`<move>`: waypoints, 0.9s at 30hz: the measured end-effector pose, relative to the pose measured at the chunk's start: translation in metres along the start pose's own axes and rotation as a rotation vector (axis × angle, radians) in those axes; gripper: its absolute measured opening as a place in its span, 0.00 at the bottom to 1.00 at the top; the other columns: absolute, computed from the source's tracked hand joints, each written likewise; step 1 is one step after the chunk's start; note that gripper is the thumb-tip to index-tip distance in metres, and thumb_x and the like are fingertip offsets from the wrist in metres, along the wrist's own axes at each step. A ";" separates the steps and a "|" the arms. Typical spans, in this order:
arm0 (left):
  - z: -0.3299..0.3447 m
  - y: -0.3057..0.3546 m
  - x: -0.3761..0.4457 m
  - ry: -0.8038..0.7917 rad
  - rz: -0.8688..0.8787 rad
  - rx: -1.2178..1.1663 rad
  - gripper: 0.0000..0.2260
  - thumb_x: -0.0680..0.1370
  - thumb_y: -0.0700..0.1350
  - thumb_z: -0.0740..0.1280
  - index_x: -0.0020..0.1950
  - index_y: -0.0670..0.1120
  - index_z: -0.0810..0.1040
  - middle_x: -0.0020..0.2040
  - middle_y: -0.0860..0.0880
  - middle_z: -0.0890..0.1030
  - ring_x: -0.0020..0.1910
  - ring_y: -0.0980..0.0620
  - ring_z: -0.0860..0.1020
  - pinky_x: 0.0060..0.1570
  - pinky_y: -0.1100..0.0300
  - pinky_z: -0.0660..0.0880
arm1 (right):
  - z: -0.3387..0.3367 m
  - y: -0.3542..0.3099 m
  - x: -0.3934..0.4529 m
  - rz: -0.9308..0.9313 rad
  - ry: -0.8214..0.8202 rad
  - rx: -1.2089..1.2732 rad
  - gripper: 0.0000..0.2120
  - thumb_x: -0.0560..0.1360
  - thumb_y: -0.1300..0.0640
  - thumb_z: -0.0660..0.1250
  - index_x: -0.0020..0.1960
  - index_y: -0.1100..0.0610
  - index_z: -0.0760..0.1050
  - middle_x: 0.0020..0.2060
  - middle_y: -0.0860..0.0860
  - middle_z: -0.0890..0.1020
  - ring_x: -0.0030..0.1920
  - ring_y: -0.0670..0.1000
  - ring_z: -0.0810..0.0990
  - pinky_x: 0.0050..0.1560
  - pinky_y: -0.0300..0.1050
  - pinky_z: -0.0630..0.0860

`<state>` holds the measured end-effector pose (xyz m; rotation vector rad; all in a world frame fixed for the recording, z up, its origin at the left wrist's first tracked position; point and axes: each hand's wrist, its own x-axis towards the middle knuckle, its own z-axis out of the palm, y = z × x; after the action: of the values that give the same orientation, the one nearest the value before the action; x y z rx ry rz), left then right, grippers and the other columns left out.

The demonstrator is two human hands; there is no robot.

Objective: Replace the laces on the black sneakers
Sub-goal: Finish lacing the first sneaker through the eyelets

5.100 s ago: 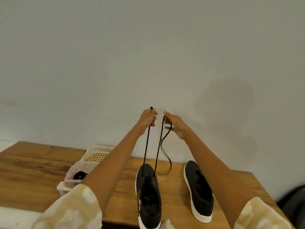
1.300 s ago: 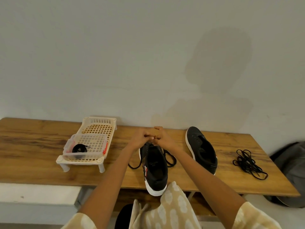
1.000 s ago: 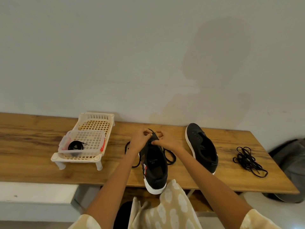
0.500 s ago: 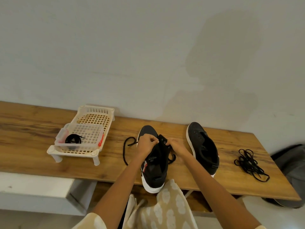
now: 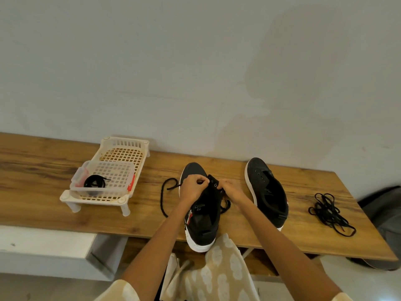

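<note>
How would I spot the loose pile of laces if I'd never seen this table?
Start at the wooden table and go to its right end, past the unlaced black sneaker. There lies a tangled heap of black laces, bare on the wood, unlike the coiled lace inside the clear box far left.

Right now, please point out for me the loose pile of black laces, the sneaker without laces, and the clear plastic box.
pile of black laces (image 5: pixel 328 211), head view, middle of the tangle.
sneaker without laces (image 5: pixel 267 193), head view, its upper.
clear plastic box (image 5: pixel 118 173), head view, its bare bottom.
</note>
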<state>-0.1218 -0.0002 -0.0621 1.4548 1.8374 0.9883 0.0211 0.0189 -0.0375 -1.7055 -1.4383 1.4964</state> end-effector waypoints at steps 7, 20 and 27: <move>0.004 -0.003 -0.003 0.053 -0.051 -0.035 0.05 0.76 0.45 0.67 0.46 0.47 0.83 0.45 0.52 0.83 0.46 0.55 0.79 0.44 0.59 0.75 | -0.003 0.011 -0.001 0.023 -0.064 0.260 0.15 0.73 0.66 0.56 0.51 0.57 0.79 0.45 0.54 0.79 0.47 0.52 0.74 0.43 0.43 0.70; 0.007 0.004 -0.005 0.024 0.013 0.012 0.06 0.76 0.48 0.68 0.49 0.49 0.83 0.47 0.53 0.84 0.47 0.56 0.80 0.41 0.62 0.73 | -0.003 0.009 0.005 0.035 -0.025 0.222 0.16 0.72 0.66 0.58 0.55 0.61 0.79 0.51 0.59 0.80 0.49 0.53 0.75 0.48 0.45 0.73; 0.006 0.007 -0.002 0.065 0.066 0.081 0.05 0.76 0.48 0.69 0.48 0.49 0.83 0.46 0.53 0.84 0.47 0.56 0.80 0.44 0.58 0.78 | -0.005 0.009 0.006 -0.058 -0.031 0.116 0.15 0.80 0.51 0.59 0.52 0.61 0.79 0.40 0.53 0.80 0.42 0.51 0.78 0.45 0.44 0.73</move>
<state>-0.1126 -0.0005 -0.0598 1.5568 1.9061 1.0145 0.0282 0.0223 -0.0463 -1.5656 -1.3769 1.5497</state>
